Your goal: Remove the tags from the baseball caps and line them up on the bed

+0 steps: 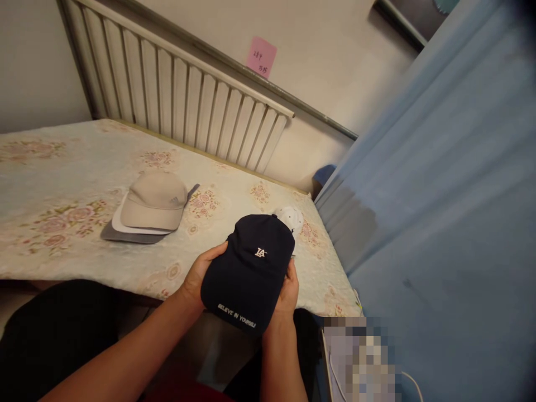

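My left hand (196, 279) and right hand (287, 290) grip the navy cap (249, 268) by its sides, right of the stacked caps (148, 209).

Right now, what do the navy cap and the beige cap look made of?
Navy cap, held in both hands: matte woven cloth, probably cotton, with white stitched-looking lettering. Beige cap: smoother fabric with a faint sheen, perhaps synthetic; too far to be sure.
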Demonstrator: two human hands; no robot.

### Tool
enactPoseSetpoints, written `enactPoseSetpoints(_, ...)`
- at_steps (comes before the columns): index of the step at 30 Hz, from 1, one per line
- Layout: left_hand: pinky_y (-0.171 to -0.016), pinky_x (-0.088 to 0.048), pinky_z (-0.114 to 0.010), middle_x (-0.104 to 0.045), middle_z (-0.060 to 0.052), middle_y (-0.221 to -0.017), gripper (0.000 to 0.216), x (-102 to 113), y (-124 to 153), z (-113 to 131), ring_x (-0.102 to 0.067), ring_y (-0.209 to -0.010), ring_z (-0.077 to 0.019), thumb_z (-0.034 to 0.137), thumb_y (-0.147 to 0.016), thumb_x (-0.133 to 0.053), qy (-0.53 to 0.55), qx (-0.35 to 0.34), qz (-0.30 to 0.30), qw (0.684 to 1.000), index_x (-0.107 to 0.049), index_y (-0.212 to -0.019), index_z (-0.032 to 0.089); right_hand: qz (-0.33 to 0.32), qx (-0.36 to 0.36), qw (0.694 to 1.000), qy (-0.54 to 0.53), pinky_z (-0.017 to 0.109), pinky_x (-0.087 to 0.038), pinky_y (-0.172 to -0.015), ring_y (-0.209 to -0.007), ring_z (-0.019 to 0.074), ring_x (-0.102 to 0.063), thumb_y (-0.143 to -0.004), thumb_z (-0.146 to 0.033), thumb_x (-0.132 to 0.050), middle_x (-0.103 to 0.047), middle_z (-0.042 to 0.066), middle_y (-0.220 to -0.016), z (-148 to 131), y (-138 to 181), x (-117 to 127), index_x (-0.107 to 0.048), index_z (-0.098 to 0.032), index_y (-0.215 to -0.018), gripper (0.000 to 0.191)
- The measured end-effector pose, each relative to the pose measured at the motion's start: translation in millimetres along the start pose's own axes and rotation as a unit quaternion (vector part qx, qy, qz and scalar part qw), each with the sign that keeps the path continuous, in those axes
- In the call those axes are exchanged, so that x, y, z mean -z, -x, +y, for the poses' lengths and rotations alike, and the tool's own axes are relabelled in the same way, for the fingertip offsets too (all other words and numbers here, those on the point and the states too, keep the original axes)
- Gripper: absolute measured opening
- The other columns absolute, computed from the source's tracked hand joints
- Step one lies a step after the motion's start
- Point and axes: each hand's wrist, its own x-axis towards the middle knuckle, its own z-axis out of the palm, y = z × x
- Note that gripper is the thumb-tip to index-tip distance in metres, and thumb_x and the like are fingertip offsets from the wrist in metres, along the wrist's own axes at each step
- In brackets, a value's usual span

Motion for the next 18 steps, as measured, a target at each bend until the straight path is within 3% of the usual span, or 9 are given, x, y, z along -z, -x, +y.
enactPoseSetpoints(4,-0.086,-0.055,-0.046,-0.076,-0.015,-0.088,0.034,-1.0,-1.9,0.1,-0.072,-0.086,-0.0311,0.029,-0.088,-0.055,-0.009,-0.003,0.008,1.000,-0.069,-0.107,0.006,-0.023,0.025,0.999,0.012,0.047,-0.040,-0.105,-0.113,0.0233,-0.063,-0.087,-0.054,-0.049,-0.075,0.004,-0.101,3.8,0.9,6.0,-0.071,-0.022,-0.108,0.044)
enactPoseSetpoints(7,-0.087,-0.055,-0.044,-0.076,-0.015,-0.087,0.035,-4.2,-4.1,0.9,-0.072,-0.086,-0.0298,0.026,-0.090,-0.052,-0.005,-0.049,0.031,0.998,-0.066,-0.115,0.006,-0.056,0.025,0.997,0.041,0.048,-0.039,-0.106,-0.115,0.0250,-0.061,-0.084,-0.063,-0.049,-0.072,0.008,-0.111,12.0,0.1,11.7,-0.067,-0.021,-0.114,0.055)
enactPoseSetpoints(12,-0.092,-0.053,-0.042,-0.075,-0.014,-0.096,0.040,-7.6,-12.4,1.8,-0.071,-0.091,-0.0274,0.021,-0.091,-0.051,-0.001,-0.122,0.013,0.992,-0.057,-0.128,0.008,-0.035,0.056,0.998,0.006,0.046,-0.037,-0.108,-0.121,0.0251,-0.056,-0.080,-0.068,-0.052,-0.068,0.009,-0.121,30.9,-0.3,16.2,-0.068,-0.020,-0.112,0.060)
enactPoseSetpoints(18,-0.091,-0.054,-0.038,-0.074,-0.010,-0.104,0.045,1.6,-26.7,-0.9,-0.071,-0.090,-0.0218,0.012,-0.087,-0.057,-0.008,-0.239,0.008,0.971,-0.051,-0.131,0.017,-0.136,0.054,0.989,-0.004,0.050,-0.033,-0.109,-0.129,0.0259,-0.049,-0.076,-0.066,-0.059,-0.057,0.010,-0.136,47.0,12.5,5.5,-0.059,-0.022,-0.125,0.066)
